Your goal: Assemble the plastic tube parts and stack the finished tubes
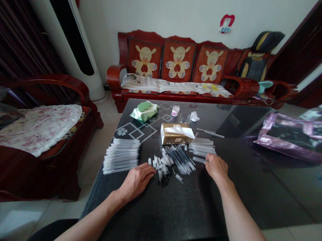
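My left hand (137, 180) rests on the dark table (186, 211), fingers curled down beside a small heap of white pen caps (160, 162). My right hand (216, 167) lies on the table with its fingertips at a clear pen barrel (199, 160); whether it grips the barrel I cannot tell. Between the hands lies a pile of dark pen refills (180, 157). A row of finished white pens (122, 156) sits at the left edge, and more clear barrels (202, 146) lie above my right hand.
A brown cardboard box (176, 134) stands behind the piles. A green wipes pack (144, 110), a small white cup (175, 110) and crumpled paper (194, 116) sit further back. A pink plastic bag (300, 137) lies at the right. Red wooden sofas stand behind and at the left.
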### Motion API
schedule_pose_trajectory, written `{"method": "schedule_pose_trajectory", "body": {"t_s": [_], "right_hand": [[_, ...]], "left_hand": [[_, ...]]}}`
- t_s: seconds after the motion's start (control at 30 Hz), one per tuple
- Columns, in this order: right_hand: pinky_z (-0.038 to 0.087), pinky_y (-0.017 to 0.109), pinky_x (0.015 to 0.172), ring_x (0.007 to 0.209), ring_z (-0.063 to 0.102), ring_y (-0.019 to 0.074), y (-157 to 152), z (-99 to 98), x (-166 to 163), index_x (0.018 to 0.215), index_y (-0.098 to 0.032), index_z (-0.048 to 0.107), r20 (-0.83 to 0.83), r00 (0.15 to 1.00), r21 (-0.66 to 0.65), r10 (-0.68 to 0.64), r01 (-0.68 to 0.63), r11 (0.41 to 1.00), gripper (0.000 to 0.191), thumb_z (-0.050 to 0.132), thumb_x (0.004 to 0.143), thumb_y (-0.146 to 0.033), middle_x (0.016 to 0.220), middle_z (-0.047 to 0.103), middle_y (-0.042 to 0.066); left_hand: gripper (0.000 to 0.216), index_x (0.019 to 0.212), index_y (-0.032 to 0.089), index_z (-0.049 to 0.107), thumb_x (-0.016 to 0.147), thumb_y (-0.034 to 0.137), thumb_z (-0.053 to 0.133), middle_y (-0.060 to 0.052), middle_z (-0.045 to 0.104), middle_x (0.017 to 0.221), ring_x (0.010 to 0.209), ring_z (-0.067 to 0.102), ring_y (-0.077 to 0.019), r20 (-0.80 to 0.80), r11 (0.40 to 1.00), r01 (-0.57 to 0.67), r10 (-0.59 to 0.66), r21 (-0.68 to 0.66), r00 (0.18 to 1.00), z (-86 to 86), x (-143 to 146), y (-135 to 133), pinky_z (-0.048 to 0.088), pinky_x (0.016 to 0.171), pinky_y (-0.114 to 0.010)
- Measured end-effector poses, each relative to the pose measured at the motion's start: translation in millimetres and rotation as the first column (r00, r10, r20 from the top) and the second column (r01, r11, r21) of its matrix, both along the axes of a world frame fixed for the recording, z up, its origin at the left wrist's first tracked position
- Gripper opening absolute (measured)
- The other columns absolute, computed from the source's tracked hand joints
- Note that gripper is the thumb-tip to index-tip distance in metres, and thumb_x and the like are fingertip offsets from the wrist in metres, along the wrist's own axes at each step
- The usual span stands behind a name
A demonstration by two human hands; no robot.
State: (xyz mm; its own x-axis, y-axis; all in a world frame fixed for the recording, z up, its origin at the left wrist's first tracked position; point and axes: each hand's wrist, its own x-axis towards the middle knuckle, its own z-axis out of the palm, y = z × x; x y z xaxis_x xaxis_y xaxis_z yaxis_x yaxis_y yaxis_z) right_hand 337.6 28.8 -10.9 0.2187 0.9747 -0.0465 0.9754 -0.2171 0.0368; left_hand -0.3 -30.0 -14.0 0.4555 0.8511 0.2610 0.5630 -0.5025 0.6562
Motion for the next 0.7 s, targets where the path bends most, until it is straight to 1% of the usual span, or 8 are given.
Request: {"method": "schedule_pose_trajectory", "body": {"t_s": [0.1, 0.27, 0.4, 0.5, 0.53, 0.6, 0.63, 0.7], "right_hand": [[0.045, 0.032, 0.069, 0.086, 0.067, 0.0259, 0.0, 0.3, -0.9, 0.091, -0.017, 0.067, 0.010, 1.000, -0.008, 0.004, -0.004, 1.000, 0.019, 0.054, 0.082, -0.027, 0.093, 0.070, 0.014], [0.044, 0.031, 0.070, 0.089, 0.066, 0.0255, -0.6, 1.3, -3.5, 0.092, -0.018, 0.067, 0.010, 0.999, -0.045, 0.041, -0.040, 0.998, 0.018, 0.053, 0.081, -0.023, 0.094, 0.070, 0.013], [0.043, 0.031, 0.069, 0.086, 0.066, 0.0248, -2.4, 1.8, -3.6, 0.094, -0.017, 0.066, 0.026, 0.995, -0.056, 0.094, -0.093, 0.994, 0.019, 0.052, 0.082, -0.021, 0.093, 0.069, 0.014], [0.041, 0.029, 0.066, 0.083, 0.065, 0.0237, -4.7, 5.1, -9.5, 0.089, -0.017, 0.066, -0.004, 0.991, -0.021, 0.132, -0.132, 0.991, 0.016, 0.052, 0.082, -0.022, 0.088, 0.070, 0.012], [0.040, 0.028, 0.065, 0.081, 0.065, 0.0228, -6.2, 6.9, -14.4, 0.085, -0.018, 0.065, -0.046, 0.989, 0.004, 0.140, -0.140, 0.990, 0.015, 0.052, 0.081, -0.023, 0.086, 0.070, 0.011], [0.038, 0.026, 0.061, 0.076, 0.063, 0.0198, -11.2, 10.5, -29.3, 0.075, -0.019, 0.064, -0.196, 0.967, 0.051, 0.162, -0.155, 0.987, 0.013, 0.052, 0.079, -0.022, 0.079, 0.069, 0.008], [0.037, 0.024, 0.059, 0.071, 0.062, 0.0179, -14.9, 12.1, -39.1, 0.073, -0.019, 0.063, -0.294, 0.935, 0.074, 0.199, -0.185, 0.980, 0.011, 0.053, 0.078, -0.021, 0.074, 0.068, 0.006], [0.035, 0.023, 0.055, 0.059, 0.058, 0.0143, -24.8, 14.2, -61.9, 0.072, -0.018, 0.061, -0.520, 0.801, 0.087, 0.296, -0.295, 0.951, 0.008, 0.055, 0.076, -0.022, 0.063, 0.064, 0.002]], "left_hand": [[0.024, 0.093, 0.021, 0.064, 0.092, 0.022, 0.041, -0.006, 0.062, 0.090, 0.079, 0.060, -0.0163, -0.001, 1.000, 0.007, -0.007, -0.003, 1.000, -0.5, 0.3, -0.1, 0.046, 0.076, -0.026], [0.025, 0.093, 0.021, 0.065, 0.092, 0.023, 0.040, -0.006, 0.062, 0.090, 0.080, 0.060, -0.0163, -0.008, 1.000, 0.013, -0.013, -0.012, 1.000, 0.6, 0.1, -0.1, 0.046, 0.076, -0.026], [0.022, 0.094, 0.021, 0.066, 0.091, 0.021, 0.044, -0.006, 0.063, 0.091, 0.079, 0.060, -0.0163, 0.043, 0.999, -0.011, 0.012, -0.034, 0.999, 3.0, 0.7, -0.9, 0.045, 0.075, -0.026], [0.021, 0.094, 0.022, 0.067, 0.088, 0.019, 0.047, -0.005, 0.065, 0.089, 0.079, 0.061, -0.0163, 0.093, 0.996, -0.040, 0.047, -0.076, 0.995, 4.9, 1.5, -1.0, 0.045, 0.074, -0.026], [0.020, 0.094, 0.022, 0.068, 0.087, 0.019, 0.049, -0.004, 0.065, 0.089, 0.079, 0.061, -0.0164, 0.110, 0.994, -0.053, 0.063, -0.095, 0.992, 4.9, 1.9, -0.9, 0.045, 0.073, -0.026], [0.019, 0.092, 0.022, 0.069, 0.085, 0.020, 0.052, -0.004, 0.067, 0.086, 0.077, 0.061, -0.0165, 0.151, 0.985, -0.079, 0.102, -0.153, 0.983, 3.4, 3.4, -0.5, 0.045, 0.071, -0.026], [0.018, 0.091, 0.021, 0.070, 0.084, 0.022, 0.053, -0.003, 0.067, 0.083, 0.075, 0.062, -0.0166, 0.181, 0.976, -0.083, 0.121, -0.202, 0.976, 1.9, 4.6, -0.3, 0.045, 0.069, -0.026], [0.018, 0.091, 0.019, 0.070, 0.084, 0.027, 0.055, -0.004, 0.067, 0.075, 0.069, 0.062, -0.0165, 0.261, 0.941, -0.063, 0.156, -0.332, 0.953, -1.9, 7.9, -0.5, 0.046, 0.064, -0.025]]}}
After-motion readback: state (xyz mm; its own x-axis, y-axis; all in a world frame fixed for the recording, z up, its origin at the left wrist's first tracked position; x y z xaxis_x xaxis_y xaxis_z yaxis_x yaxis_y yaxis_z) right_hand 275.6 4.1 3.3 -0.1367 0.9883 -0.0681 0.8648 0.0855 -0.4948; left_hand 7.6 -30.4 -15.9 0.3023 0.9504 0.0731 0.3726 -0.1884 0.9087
